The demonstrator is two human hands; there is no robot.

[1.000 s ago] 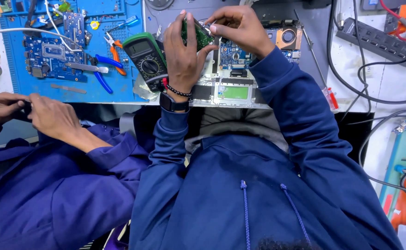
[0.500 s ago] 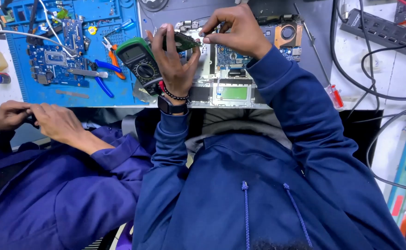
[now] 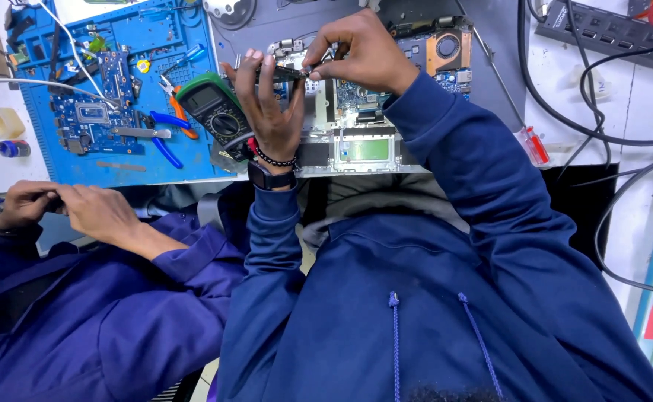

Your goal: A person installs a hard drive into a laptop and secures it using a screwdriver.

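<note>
Since before, both hands rose slightly; my left hand and right hand pinch a small dark flat component, fingers closed on it above the opened grey laptop chassis

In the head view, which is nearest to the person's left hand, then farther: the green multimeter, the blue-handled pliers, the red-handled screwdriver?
From the left hand:
1. Green multimeter, just beside it on the left.
2. Blue-handled pliers, farther left on the blue mat.
3. Red-handled screwdriver, far right, past the right arm.

A blue work mat occupies the upper left of the frame, carrying a blue circuit board and blue-handled pliers. A black power strip (cables attached) lies upper right.
</note>
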